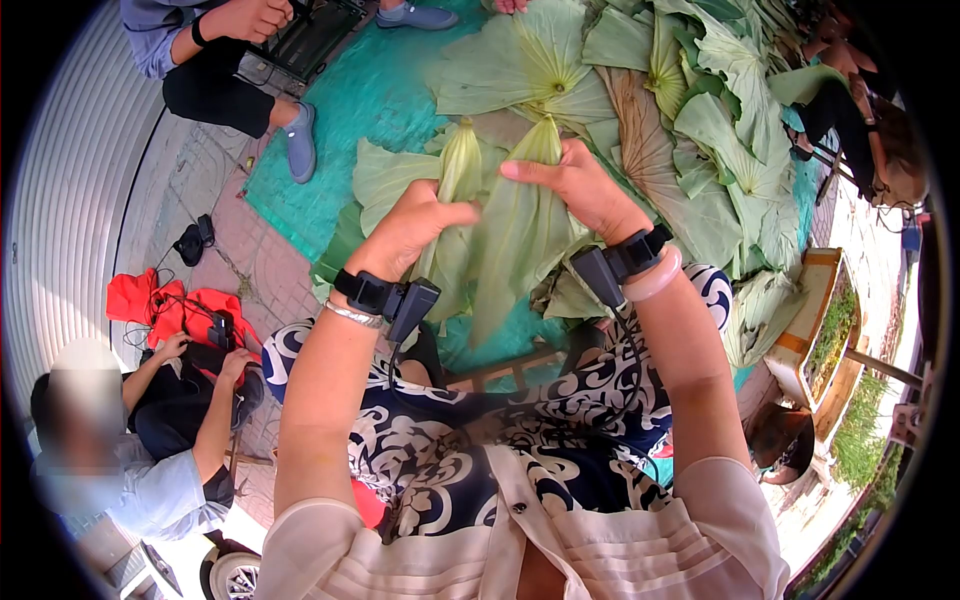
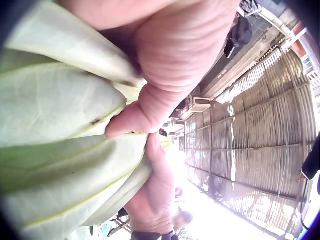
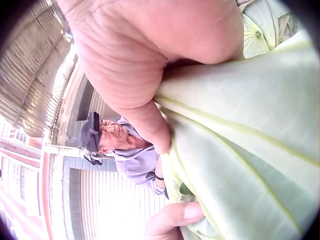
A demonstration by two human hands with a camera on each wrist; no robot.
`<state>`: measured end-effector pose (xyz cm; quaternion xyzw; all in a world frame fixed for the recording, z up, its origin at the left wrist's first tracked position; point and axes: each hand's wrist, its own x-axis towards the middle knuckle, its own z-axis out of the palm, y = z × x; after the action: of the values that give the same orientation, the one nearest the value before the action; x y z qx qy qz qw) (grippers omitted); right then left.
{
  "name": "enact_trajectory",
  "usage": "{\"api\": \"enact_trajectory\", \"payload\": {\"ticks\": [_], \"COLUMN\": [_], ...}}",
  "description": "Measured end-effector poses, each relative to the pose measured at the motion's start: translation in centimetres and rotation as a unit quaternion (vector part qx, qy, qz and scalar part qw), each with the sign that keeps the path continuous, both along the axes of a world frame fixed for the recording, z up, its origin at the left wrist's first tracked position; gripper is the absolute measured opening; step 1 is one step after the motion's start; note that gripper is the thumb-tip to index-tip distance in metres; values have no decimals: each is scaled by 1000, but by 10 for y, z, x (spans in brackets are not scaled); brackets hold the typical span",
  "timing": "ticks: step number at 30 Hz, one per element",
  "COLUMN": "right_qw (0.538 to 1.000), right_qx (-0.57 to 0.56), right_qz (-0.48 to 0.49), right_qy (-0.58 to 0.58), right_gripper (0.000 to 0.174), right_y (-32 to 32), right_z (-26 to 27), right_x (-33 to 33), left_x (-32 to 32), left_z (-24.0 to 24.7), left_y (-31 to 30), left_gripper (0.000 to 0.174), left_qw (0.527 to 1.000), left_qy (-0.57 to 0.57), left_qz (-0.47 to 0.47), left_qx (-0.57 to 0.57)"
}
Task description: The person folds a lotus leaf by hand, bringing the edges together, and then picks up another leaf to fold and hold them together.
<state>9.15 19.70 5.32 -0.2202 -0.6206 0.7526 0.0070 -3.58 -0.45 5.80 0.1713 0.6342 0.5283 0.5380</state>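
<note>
**Patterned blouse (image 1: pixel 470 450) nearest, folded lotus leaf (image 1: pixel 515 245) held out in front**

Beyond both hands, a teal tarp (image 1: pixel 370 100) carries a heap of lotus leaves (image 1: pixel 700 120), probably laid there as stock within reach. The folded lotus leaf sits between the hands, its pleats gathered so the creases seem to hold. The right hand (image 1: pixel 585 190) pinches one fold between fingers and thumb. Just beside it, the left hand (image 1: pixel 415 230) curls round the neighbouring fold.

The folded lotus leaf (image 1: pixel 520 240) is shown in pale green, ribbed with lighter yellow-green veins. The tarpaulin (image 1: pixel 370 100) is coloured teal. The dress (image 1: pixel 440 440) is patterned with white swirls on navy. The bangle (image 1: pixel 655 282) is rendered in pink, the cloth (image 1: pixel 165 305) in red.
</note>
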Motion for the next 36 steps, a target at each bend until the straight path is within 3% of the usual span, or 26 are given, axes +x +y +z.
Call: {"api": "enact_trajectory", "payload": {"ticks": [13,16,19,22,25,28,31,36], "right_qw": [998,998,998,998,996,995,997,998], "right_qx": [-21,-14,-15,-4,16,50,35,5], "right_qz": [59,54,58,56,66,52,46,62], "right_qy": [-23,-12,-19,-27,-57,-70,-55,-29], "right_gripper": [47,33,31,30,43,44,29,35], "right_y": [5,6,8,8,9,10,7,4], "right_z": [0,-6,-7,-10,-11,-20,-13,-3], "right_x": [1,0,-1,-1,-1,-1,-1,0], "left_x": [1,0,-3,-3,-2,-1,-2,1], "left_z": [-5,-2,-3,-3,4,4,2,5], "left_y": [-1,-1,-2,-2,0,1,1,2], "left_gripper": [33,30,30,30,29,29,31,33], "left_qw": [999,999,998,995,994,992,992,991], "left_qy": [13,44,65,91,103,114,113,126], "left_qz": [29,4,-6,-5,-15,-21,-28,-35], "left_qx": [5,-14,-25,-31,-41,-49,-55,-42]}}
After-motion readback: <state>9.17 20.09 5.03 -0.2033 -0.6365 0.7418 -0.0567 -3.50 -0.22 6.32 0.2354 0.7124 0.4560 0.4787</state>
